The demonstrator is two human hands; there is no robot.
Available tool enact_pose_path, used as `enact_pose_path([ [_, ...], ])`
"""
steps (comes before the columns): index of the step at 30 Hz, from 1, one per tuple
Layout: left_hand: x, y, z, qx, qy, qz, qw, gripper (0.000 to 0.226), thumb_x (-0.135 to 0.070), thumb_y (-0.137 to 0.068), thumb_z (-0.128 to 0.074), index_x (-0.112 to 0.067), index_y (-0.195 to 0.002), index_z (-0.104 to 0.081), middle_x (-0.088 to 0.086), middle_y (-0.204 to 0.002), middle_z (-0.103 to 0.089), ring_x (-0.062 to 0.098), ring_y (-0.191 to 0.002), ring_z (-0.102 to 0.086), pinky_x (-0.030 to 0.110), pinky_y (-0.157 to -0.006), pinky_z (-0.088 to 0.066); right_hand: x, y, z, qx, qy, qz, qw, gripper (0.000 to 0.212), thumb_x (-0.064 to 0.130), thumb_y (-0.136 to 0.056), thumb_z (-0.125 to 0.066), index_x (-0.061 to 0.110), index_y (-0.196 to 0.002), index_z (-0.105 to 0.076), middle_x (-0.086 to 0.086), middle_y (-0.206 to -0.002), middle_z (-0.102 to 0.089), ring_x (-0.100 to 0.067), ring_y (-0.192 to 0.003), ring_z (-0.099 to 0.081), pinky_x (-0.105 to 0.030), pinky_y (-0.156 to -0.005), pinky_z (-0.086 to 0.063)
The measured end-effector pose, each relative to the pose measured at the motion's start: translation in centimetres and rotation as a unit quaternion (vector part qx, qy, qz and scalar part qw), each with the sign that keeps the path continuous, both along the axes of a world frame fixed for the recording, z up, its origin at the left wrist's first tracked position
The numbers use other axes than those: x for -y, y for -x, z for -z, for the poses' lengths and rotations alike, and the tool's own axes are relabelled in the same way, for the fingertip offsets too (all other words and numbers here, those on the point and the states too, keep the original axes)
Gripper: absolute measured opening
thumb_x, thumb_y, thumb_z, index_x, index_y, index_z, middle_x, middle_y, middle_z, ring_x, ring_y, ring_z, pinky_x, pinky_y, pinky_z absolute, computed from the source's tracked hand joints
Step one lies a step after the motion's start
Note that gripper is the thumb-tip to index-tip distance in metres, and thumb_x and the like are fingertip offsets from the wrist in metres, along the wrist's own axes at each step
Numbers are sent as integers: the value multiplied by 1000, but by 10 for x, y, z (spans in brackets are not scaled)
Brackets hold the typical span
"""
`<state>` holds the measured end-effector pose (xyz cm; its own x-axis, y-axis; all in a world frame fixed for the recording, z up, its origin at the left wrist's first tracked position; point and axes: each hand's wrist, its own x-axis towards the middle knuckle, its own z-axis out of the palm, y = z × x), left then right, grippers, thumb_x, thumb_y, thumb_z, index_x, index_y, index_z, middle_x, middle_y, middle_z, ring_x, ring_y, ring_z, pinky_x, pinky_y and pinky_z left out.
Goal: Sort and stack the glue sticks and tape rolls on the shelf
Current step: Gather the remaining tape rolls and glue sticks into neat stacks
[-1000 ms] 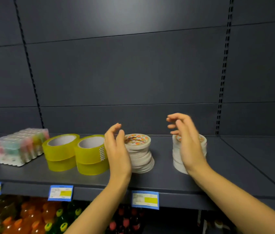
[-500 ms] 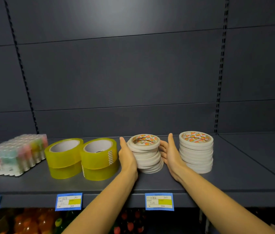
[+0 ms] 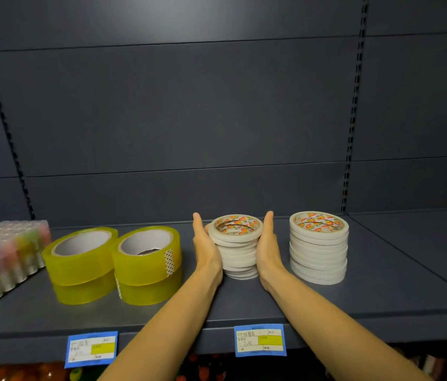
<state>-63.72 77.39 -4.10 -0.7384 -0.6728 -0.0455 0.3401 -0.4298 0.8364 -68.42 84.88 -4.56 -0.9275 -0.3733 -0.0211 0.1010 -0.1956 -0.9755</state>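
Since the earlier frame, both palms have been drawn tighter against the near stack of white tape rolls [image 3: 237, 251], and its slumped lower rolls have been pushed closer into line; the stack is now sandwiched between the left hand [image 3: 205, 251] and the right hand [image 3: 269, 248] on the shelf [image 3: 381, 298]. Each hand is held flat and upright, fingers straight and kept together, with the palm pressed to the stack's side; nothing is pinched or lifted. A few rolls in the middle and at the bottom are seen slightly offset, so the straightening is judged unfinished.

Just beyond the back of the right hand a second white stack [image 3: 318, 248] is stood, neatly aligned and apart from the hand; just outside the left hand two doubled piles of yellow tape [image 3: 148, 265] are placed; farther out on that side the wrapped pack of glue sticks [image 3: 5, 257] is found.

Trouble could be caused by uneven pressure; if one palm is pushed harder than the other, the thin rolls could be squeezed out forward or backward, since they are judged likely to slide on one another; if the palms are released abruptly, the column could be left leaning again; if the right hand is swung outward, the tidy neighbouring stack could be knocked, as little room is left between them.
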Motion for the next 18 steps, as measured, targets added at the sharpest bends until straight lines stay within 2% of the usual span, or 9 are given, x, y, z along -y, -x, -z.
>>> enact_pose_path([
  [2,3,2,0,-9,4,4,1000,78,-66,-89,-30,3,-97,-65,23,-99,-68,34,-93,-66,44,-90,-51,0,0,-1,1,-8,14,1000,68,65,-92,-18,15,-111,-60,3,-99,-64,-16,-101,-58,-32,-91,-46],
  [4,6,3,1,-21,11,29,999,80,-70,-86,-30,0,-87,-69,20,-92,-71,31,-86,-68,39,-80,-55,0,1,1,-2,-15,15,1000,75,67,-90,-16,15,-117,-62,-3,-113,-66,-20,-109,-59,-35,-97,-46],
  [6,7,4,2,-13,34,41,999,83,-73,-84,-27,-7,-76,-76,14,-84,-74,26,-80,-72,32,-69,-59,-1,1,1,-11,-32,27,999,75,70,-89,-14,17,-110,-64,-5,-119,-65,-22,-113,-58,-40,-103,-43],
  [7,7,4,3,-3,50,41,998,83,-74,-83,-25,-10,-76,-77,12,-83,-75,24,-81,-72,31,-70,-58,-2,1,2,-15,-38,34,999,73,71,-88,-14,20,-105,-63,-5,-120,-65,-22,-115,-57,-42,-105,-41],
  [8,5,4,3,9,65,42,997,85,-76,-82,-23,-10,-84,-76,12,-87,-75,24,-87,-71,33,-78,-57,-3,1,1,-18,-39,38,998,71,72,-87,-13,24,-105,-62,-5,-122,-64,-23,-116,-56,-43,-106,-40],
  [11,1,4,4,44,78,17,996,93,-82,-77,-20,-9,-112,-67,13,-108,-71,27,-107,-63,42,-102,-45,-4,1,1,-12,-35,35,999,80,75,-85,-14,20,-117,-62,-5,-124,-63,-23,-118,-55,-43,-107,-39],
  [13,1,5,7,67,86,-12,994,94,-84,-75,-17,-12,-107,-69,11,-110,-69,28,-110,-61,45,-106,-40,-5,-1,0,-14,-30,27,999,80,74,-85,-14,20,-116,-64,-6,-122,-64,-22,-116,-57,-43,-106,-41],
  [16,1,4,8,86,95,-30,991,93,-84,-75,-16,-14,-98,-72,10,-104,-71,29,-106,-62,46,-105,-41,-6,-2,-1,-12,-15,25,1000,72,72,-87,-16,23,-98,-67,-6,-114,-68,-21,-110,-60,-38,-101,-45],
  [18,2,2,8,83,89,-22,992,93,-86,-73,-19,-14,-99,-72,10,-104,-72,28,-105,-64,46,-103,-43,-7,-5,0,5,18,5,1000,74,70,-88,-17,18,-105,-67,-6,-115,-68,-20,-109,-60,-35,-98,-46],
])
